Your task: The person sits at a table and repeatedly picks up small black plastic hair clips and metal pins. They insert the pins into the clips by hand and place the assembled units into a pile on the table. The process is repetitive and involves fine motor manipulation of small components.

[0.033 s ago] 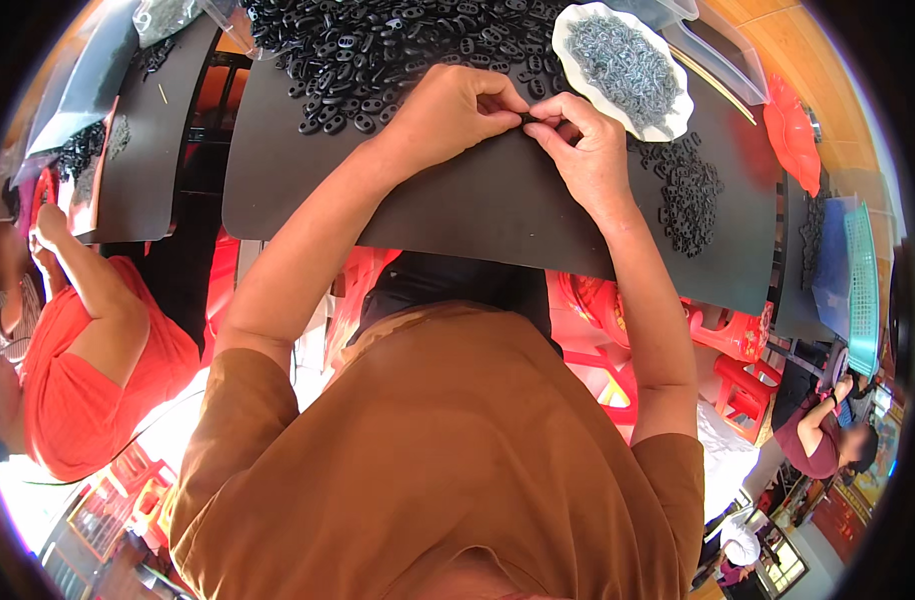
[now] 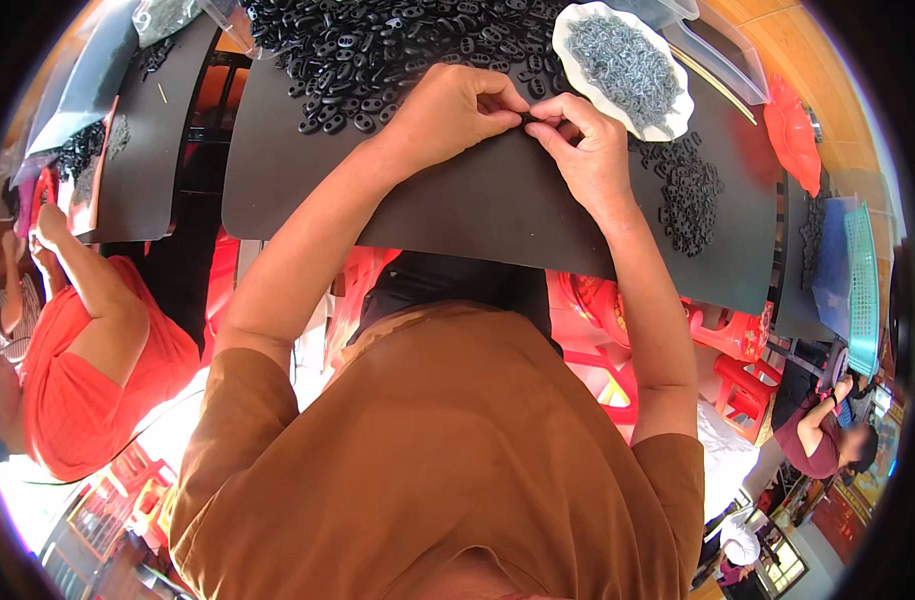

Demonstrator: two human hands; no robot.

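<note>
Both my hands meet over the dark table (image 2: 458, 215), fingertips almost touching. Between them is a small black piece (image 2: 527, 118), mostly covered by the fingers. My left hand (image 2: 458, 108) pinches it between thumb and forefinger. My right hand (image 2: 582, 138) closes on it from the other side. Just beyond my left hand lies a big heap of black oval pieces with holes (image 2: 368, 60). A white scalloped dish (image 2: 682, 108) by my right hand holds many small clear grey-blue slivers (image 2: 623, 65). To its lower right is a spread of small black parts (image 2: 690, 195).
A red scalloped dish (image 2: 793, 135) and a turquoise basket (image 2: 862, 290) stand at the right. Clear plastic trays (image 2: 728, 50) lie at the back right. A person in red (image 2: 103, 370) sits at another table on the left. Red stools (image 2: 746, 395) stand below the table.
My hands and the small black piece show no visible movement. At the far left edge, another person's arm has shifted slightly.
</note>
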